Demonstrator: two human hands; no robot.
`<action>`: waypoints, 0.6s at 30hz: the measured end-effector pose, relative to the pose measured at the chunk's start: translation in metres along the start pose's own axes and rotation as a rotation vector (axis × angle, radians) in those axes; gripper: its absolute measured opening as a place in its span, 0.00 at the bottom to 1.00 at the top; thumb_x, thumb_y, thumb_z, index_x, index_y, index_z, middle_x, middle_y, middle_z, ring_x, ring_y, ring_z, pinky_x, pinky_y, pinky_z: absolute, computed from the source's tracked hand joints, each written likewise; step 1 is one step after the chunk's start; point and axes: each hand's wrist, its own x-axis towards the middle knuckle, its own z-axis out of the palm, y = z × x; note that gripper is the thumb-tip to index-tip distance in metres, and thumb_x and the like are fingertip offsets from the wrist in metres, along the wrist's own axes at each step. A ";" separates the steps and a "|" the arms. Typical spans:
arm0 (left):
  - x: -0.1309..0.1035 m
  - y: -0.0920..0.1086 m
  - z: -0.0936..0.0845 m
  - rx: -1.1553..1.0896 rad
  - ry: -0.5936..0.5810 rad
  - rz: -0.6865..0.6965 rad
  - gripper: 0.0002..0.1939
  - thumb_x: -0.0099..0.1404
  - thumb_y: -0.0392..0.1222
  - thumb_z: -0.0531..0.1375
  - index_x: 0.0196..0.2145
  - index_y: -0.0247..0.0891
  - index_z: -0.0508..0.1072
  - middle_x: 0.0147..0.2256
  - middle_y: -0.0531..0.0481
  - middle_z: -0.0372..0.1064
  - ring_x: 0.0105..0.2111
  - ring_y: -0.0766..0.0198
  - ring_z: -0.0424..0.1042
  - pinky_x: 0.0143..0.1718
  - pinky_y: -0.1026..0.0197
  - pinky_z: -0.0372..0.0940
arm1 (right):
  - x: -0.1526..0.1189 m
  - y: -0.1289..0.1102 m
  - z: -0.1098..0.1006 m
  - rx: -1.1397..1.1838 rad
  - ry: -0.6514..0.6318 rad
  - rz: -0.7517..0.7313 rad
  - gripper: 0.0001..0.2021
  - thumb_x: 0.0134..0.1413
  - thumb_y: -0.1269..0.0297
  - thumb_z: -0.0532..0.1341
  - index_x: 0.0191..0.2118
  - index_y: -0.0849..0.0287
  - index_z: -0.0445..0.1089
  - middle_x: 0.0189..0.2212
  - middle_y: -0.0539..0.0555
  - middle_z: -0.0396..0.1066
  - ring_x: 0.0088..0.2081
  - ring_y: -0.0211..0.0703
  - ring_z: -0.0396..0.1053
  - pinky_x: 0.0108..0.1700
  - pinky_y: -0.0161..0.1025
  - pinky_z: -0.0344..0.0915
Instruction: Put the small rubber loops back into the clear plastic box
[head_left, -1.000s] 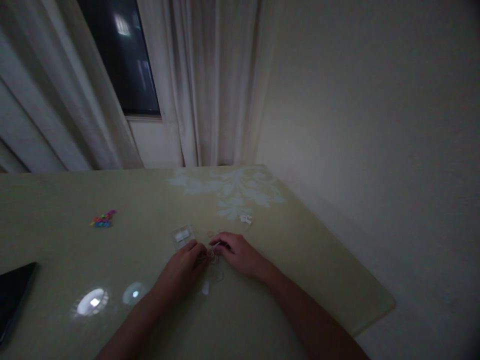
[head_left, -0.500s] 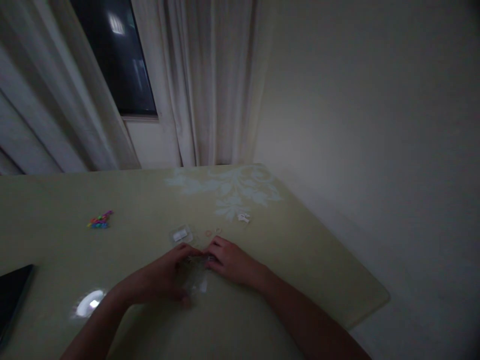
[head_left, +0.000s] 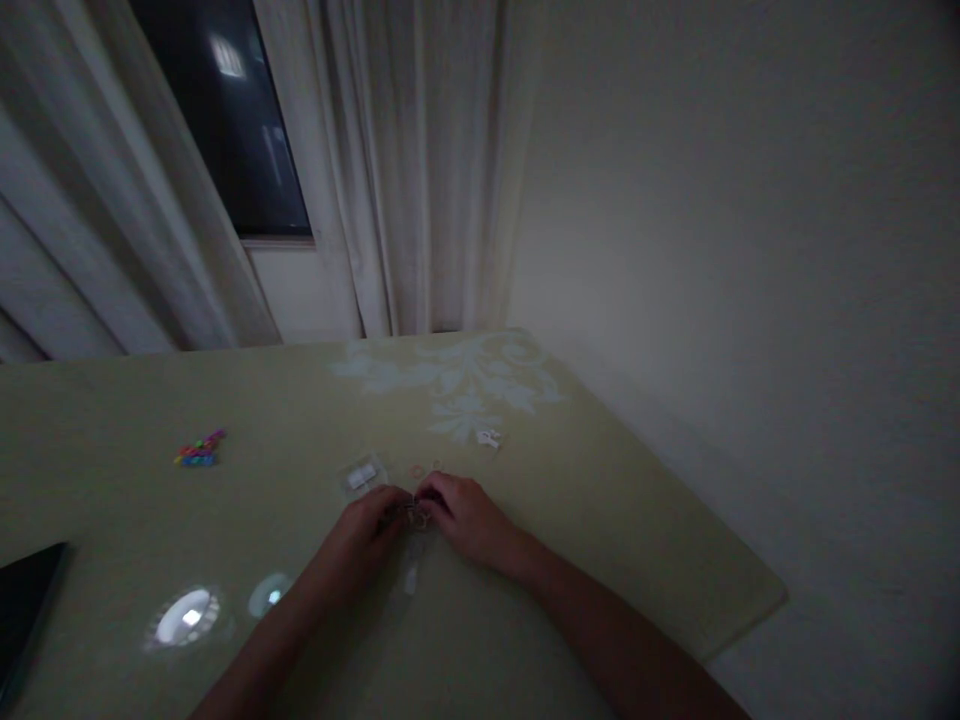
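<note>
My left hand (head_left: 370, 530) and my right hand (head_left: 466, 515) meet above the table, fingers closed on a small clear plastic bag (head_left: 411, 572). Several small ring-like pieces (head_left: 419, 518) show at the bag between the fingertips. The bag's lower part hangs toward me, with a whitish patch on it. Just beyond the hands lie two small pinkish rings (head_left: 417, 471). Left of these rings rests a flat clear packet (head_left: 363, 474) with a white label. My fingers partly hide the bag's top edge.
A pile of small bright-coloured pieces (head_left: 200, 450) lies at the left. A little white item (head_left: 489, 438) rests beyond my right hand. The corner of a dark flat object (head_left: 30, 610) shows at the left edge. A wall (head_left: 750, 300) flanks the table's right side.
My left hand has moved in and up, its thumb leaving the lower side of the bag to close near the top beside my right fingers. The ring-like pieces now show more clearly.
</note>
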 end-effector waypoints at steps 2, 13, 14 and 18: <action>-0.002 0.002 -0.006 -0.098 -0.040 0.001 0.15 0.73 0.46 0.55 0.48 0.41 0.79 0.45 0.43 0.82 0.45 0.52 0.80 0.47 0.54 0.74 | 0.000 0.001 -0.009 0.062 -0.014 -0.012 0.10 0.68 0.75 0.61 0.49 0.57 0.76 0.41 0.53 0.79 0.42 0.42 0.76 0.48 0.37 0.69; -0.006 -0.017 -0.038 -0.086 -0.027 0.007 0.20 0.69 0.45 0.56 0.53 0.44 0.80 0.54 0.45 0.82 0.53 0.51 0.81 0.55 0.52 0.74 | 0.010 0.025 -0.007 -0.243 0.044 -0.037 0.22 0.74 0.64 0.56 0.69 0.59 0.65 0.70 0.66 0.62 0.71 0.53 0.59 0.72 0.57 0.54; -0.005 -0.019 -0.039 -0.047 0.002 -0.009 0.19 0.69 0.46 0.56 0.53 0.44 0.81 0.52 0.45 0.82 0.52 0.51 0.81 0.54 0.52 0.74 | 0.010 0.025 -0.005 -0.252 0.013 -0.052 0.22 0.75 0.64 0.54 0.70 0.59 0.64 0.71 0.65 0.62 0.71 0.53 0.59 0.72 0.57 0.54; -0.006 -0.029 -0.042 0.175 0.103 -0.093 0.19 0.69 0.47 0.55 0.49 0.41 0.82 0.47 0.43 0.84 0.46 0.45 0.83 0.49 0.47 0.75 | 0.008 0.017 0.002 -0.232 -0.107 -0.203 0.23 0.74 0.67 0.55 0.70 0.63 0.65 0.69 0.63 0.65 0.70 0.50 0.62 0.73 0.49 0.55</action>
